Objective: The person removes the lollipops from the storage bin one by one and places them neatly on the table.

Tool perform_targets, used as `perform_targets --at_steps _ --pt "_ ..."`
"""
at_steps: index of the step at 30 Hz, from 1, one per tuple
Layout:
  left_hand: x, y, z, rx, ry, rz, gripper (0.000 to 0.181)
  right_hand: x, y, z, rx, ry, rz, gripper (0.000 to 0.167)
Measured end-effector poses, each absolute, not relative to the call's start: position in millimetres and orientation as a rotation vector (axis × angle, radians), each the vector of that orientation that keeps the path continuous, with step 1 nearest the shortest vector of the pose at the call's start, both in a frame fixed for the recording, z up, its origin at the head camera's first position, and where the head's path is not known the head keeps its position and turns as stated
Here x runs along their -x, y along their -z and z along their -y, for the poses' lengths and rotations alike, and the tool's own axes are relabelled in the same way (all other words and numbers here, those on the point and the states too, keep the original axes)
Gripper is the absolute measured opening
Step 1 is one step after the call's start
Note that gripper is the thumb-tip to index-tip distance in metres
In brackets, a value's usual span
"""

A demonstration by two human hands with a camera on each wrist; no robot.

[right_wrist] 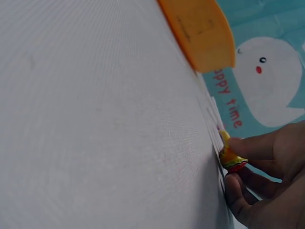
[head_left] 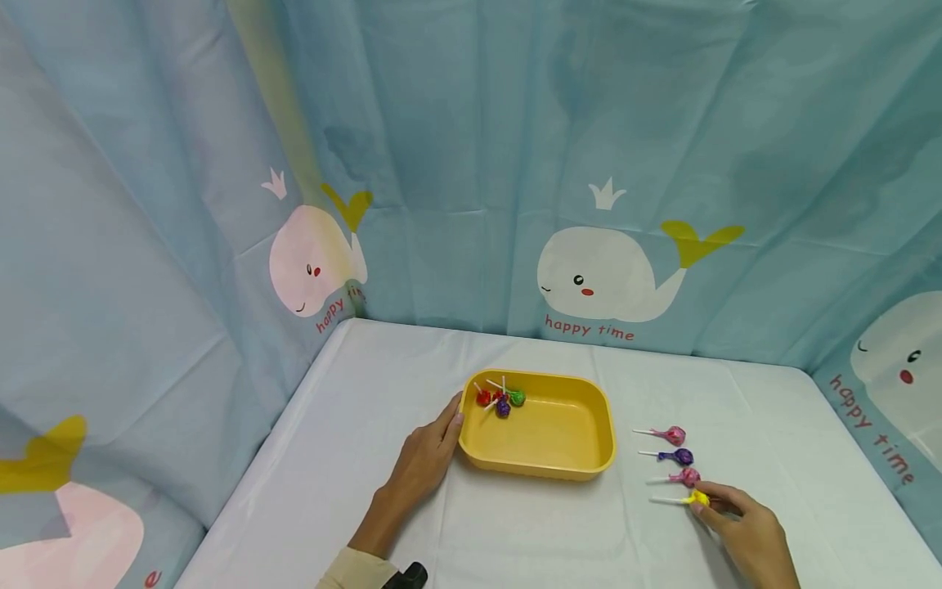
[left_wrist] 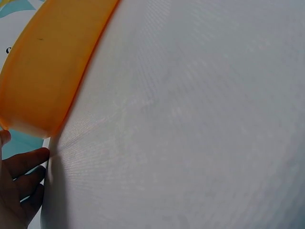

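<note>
We pinch a yellow lolly over the right of the worktop.
Our right hand has thumb and fingers on its wrapped head; just beyond, a pink lolly, a purple lolly and another pink one line up. To their left sits the tray, red, purple and green lollies in its far left corner; our left hand touches its left side, fingers fairly straight.

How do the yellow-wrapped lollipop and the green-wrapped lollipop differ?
The right hand pinches the yellow-wrapped lollipop; no hand touches the green-wrapped lollipop. The yellow one is outside the yellow rectangular tray, while the green one lies inside it. Both have rounded heads.
</note>
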State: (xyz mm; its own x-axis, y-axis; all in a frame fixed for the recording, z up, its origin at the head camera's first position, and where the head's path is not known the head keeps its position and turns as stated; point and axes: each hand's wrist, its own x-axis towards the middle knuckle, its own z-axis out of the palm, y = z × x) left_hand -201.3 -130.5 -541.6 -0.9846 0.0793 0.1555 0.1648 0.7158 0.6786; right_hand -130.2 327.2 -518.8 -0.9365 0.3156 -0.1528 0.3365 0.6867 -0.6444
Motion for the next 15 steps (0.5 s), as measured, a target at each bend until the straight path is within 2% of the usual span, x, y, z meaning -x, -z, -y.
perform_targets --at_steps 15 --pt "201.8 542.1 130.7 0.202 1.123 2.799 0.061 130.4 520.1 -323.9 -0.608 1.144 -2.819 0.050"
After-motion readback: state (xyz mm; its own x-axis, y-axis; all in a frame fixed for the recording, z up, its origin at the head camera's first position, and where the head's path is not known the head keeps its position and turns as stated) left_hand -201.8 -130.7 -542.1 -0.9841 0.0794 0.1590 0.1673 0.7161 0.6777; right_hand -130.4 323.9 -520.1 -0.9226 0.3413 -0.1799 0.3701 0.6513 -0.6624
